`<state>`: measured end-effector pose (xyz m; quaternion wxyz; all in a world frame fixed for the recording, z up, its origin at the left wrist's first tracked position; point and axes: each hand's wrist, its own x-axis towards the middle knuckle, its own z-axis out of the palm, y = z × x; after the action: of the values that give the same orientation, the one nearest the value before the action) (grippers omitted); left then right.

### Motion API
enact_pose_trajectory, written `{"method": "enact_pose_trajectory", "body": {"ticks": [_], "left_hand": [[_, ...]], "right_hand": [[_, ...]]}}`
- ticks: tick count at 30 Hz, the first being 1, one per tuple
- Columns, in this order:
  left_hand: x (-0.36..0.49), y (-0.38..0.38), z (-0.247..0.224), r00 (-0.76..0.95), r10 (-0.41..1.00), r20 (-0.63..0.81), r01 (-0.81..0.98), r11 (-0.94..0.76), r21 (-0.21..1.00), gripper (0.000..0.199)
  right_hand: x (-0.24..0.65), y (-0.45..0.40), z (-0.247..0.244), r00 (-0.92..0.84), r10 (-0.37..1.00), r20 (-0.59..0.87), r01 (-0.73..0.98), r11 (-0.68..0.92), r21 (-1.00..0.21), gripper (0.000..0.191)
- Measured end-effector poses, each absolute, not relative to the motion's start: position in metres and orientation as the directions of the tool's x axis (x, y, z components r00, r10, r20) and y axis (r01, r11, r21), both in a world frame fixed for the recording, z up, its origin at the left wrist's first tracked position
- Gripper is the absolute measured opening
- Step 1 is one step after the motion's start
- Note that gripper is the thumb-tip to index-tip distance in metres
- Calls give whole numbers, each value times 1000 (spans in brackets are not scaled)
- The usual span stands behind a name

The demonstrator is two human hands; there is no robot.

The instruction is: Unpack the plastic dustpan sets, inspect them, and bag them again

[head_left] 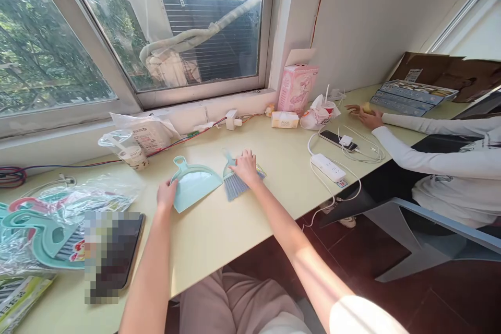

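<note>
A mint-green dustpan [198,183] lies on the pale yellow table [219,240], its looped handle toward the window. My left hand [167,193] grips the dustpan's left edge, thumb and fingers closed on it. Just right of the dustpan is a small hand brush [235,188] with grey-blue bristles and a mint-green handle. My right hand [246,167] rests over the brush with its fingers curled on it. A yellow label shows partly beyond my right hand. The dustpan and the brush lie close together.
Packaged dustpan sets [58,235] and a phone [117,255] lie left. Behind stand a plastic cup [131,154], a tissue box [285,120] and a pink box [297,88]. A power strip [327,167] with cables is right. Another person's hands [366,114] hold something small.
</note>
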<state>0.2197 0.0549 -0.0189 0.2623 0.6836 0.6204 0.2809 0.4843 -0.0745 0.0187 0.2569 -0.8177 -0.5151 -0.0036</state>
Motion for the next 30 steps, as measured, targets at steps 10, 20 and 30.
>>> {"method": "enact_pose_trajectory", "body": {"ticks": [10, 20, 30], "left_hand": [[217, 43, -14, 16, 992, 125, 841, -81, 535, 37], [215, 43, -17, 76, 993, 85, 808, -112, 578, 35], [235, 21, 5, 323, 946, 33, 123, -77, 989, 46]], "right_hand": [[497, -71, 3, 472, 873, 119, 818, -384, -429, 26], [500, -72, 3, 421, 871, 254, 902, -371, -223, 15], [445, -58, -3, 208, 910, 359, 553, 193, -810, 15]]}}
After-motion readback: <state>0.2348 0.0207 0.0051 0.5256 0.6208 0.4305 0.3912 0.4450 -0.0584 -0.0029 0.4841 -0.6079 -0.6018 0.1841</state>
